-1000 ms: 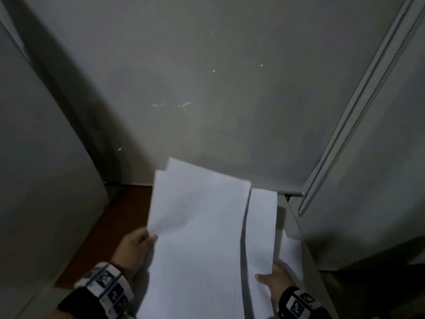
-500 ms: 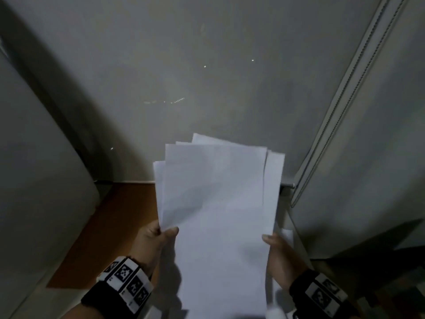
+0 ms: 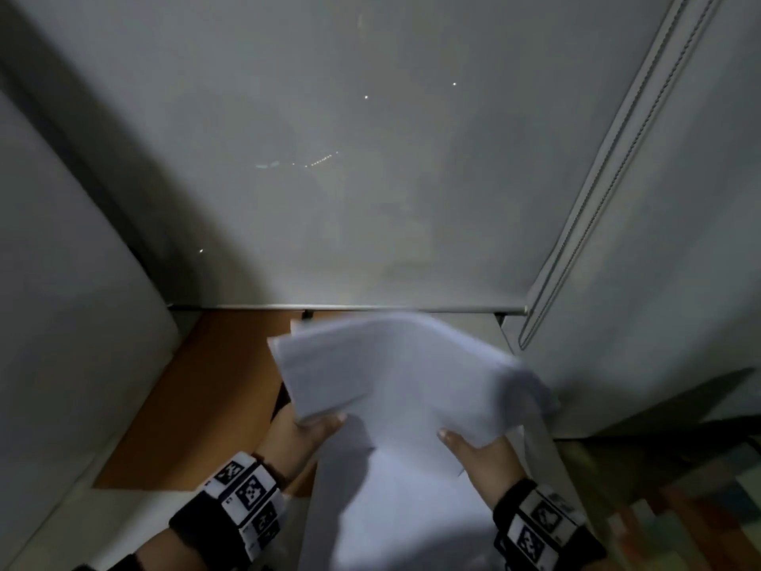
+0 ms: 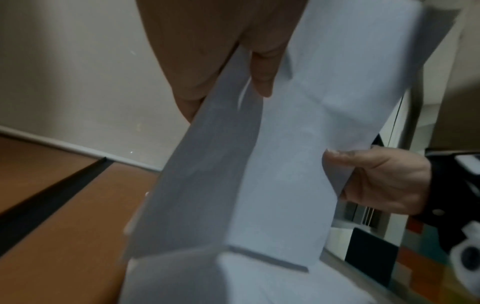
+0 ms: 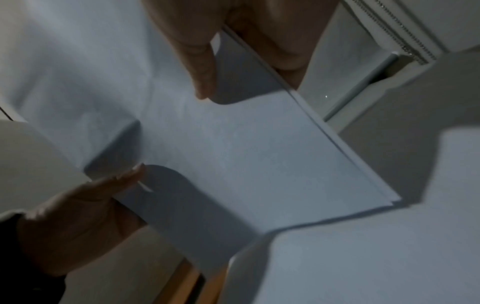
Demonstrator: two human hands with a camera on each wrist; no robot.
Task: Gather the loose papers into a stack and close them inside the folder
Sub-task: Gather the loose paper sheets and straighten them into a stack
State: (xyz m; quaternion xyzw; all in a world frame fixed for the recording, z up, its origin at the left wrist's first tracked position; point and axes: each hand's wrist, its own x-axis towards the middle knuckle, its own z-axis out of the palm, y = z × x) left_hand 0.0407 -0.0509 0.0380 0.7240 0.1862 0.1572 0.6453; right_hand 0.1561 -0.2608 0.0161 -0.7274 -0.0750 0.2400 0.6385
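A stack of white papers [image 3: 403, 372] is held up over the table between both hands, its upper part blurred and bent away from me. My left hand [image 3: 306, 430] grips the stack's left edge, thumb [image 4: 262, 67] on the front of the papers [image 4: 298, 144]. My right hand [image 3: 469, 445] pinches the right edge, thumb [image 5: 202, 61] in front and fingers [image 5: 280, 41] behind the papers [image 5: 233, 154]. A white sheet [image 3: 391, 513] lies flat under the stack; I cannot tell whether it is the folder.
An orange-brown table top [image 3: 197, 405] runs to the left of the papers, with a dark seam [image 4: 52, 195] across it. A grey wall [image 3: 370, 179] rises close behind, a white panel [image 3: 61, 323] stands on the left, and a window frame [image 3: 617, 158] slants at the right.
The sheets stood upright and fanned before. Now their top has dropped and bent away from me, the sheets lie closer together, and my hands sit slightly nearer each other.
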